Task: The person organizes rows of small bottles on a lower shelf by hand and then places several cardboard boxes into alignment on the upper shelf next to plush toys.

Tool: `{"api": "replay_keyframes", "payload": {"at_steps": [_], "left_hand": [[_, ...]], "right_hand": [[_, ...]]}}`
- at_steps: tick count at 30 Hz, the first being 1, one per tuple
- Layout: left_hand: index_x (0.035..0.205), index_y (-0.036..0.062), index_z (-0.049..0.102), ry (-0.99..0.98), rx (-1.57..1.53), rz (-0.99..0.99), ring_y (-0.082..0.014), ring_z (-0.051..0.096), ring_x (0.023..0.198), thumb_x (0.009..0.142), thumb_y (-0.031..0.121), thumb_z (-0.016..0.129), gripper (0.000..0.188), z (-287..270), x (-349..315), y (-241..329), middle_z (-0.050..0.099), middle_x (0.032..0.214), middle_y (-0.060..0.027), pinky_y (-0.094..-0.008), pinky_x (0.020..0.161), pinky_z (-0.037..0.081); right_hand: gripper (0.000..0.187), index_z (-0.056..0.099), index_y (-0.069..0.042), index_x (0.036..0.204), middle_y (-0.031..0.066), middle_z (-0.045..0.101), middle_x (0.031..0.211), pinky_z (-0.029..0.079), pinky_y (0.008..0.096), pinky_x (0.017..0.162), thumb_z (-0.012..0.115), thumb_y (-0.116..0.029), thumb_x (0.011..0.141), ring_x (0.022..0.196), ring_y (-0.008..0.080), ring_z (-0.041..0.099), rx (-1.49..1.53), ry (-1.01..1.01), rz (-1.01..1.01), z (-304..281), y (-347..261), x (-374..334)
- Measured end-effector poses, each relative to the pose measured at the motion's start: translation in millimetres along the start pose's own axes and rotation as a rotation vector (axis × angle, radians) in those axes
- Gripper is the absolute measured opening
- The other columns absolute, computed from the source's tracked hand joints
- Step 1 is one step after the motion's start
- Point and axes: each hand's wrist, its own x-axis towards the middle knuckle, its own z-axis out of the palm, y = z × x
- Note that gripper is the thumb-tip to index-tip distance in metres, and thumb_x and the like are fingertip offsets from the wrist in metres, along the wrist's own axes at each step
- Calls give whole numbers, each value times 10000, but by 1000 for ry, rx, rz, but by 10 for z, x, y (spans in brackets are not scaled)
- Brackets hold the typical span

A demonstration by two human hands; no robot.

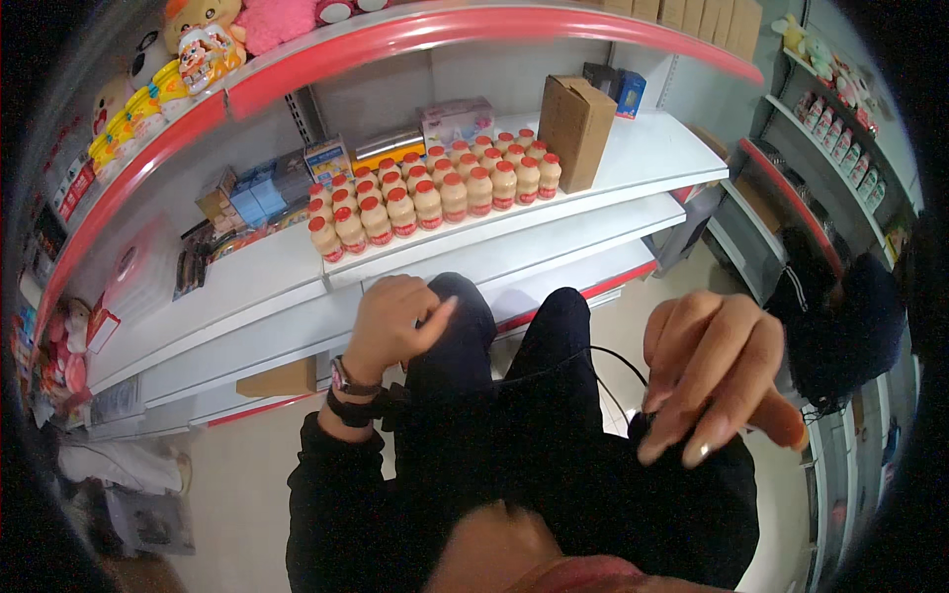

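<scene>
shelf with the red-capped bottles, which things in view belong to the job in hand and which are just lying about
Likely part of the job:
red-capped bottles, in rows, near the left hand

Seemingly just lying about:
brown cardboard box, right of the bottles
blue box
plush toys, up top

There are ten front-row bottles [428, 207] and one wristwatch [340, 377].

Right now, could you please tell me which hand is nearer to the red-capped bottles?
Left. The left hand is in front of the red-capped bottles, not touching; the right hand is farther back, off to their right.
</scene>
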Motion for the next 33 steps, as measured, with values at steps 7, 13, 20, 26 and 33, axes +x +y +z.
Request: {"api": "replay_keyframes", "payload": {"at_steps": [7,13,20,26,33], "left_hand": [[563,69,498,6,-19,-95,-212,459,464,729,116,671,244,32,-171,-95,460,524,-42,-318,449,343],[567,63,494,-19,-56,-155,-201,455,452,736,100,667,245,150,-294,-160,447,509,-44,-315,436,333],[608,51,526,-103,-63,-258,-207,467,475,749,77,643,185,188,-486,-242,474,529,-57,-310,469,353],[609,54,538,-107,-110,-326,-203,465,472,758,86,643,185,297,-594,-255,488,537,-60,-316,462,353],[577,51,511,-130,-136,-394,-217,464,459,772,121,645,246,448,-647,-284,466,532,-63,-315,444,351]], "right_hand": [[333,640,-41,937,148,619,757,427,275,433,546,-349,852,556,146,551,364,-78,246,119,-41,396],[292,626,-9,881,183,608,746,459,338,471,459,-247,910,560,215,566,596,-15,296,55,-120,372],[335,607,14,818,199,605,750,478,367,489,392,-217,931,579,266,578,730,9,351,-39,-36,329],[400,592,26,734,194,614,756,492,381,498,339,-203,943,584,276,588,877,120,636,-118,-164,183],[330,571,-3,645,170,629,753,507,364,507,432,-145,909,581,251,602,619,237,402,-123,-317,20]]}}
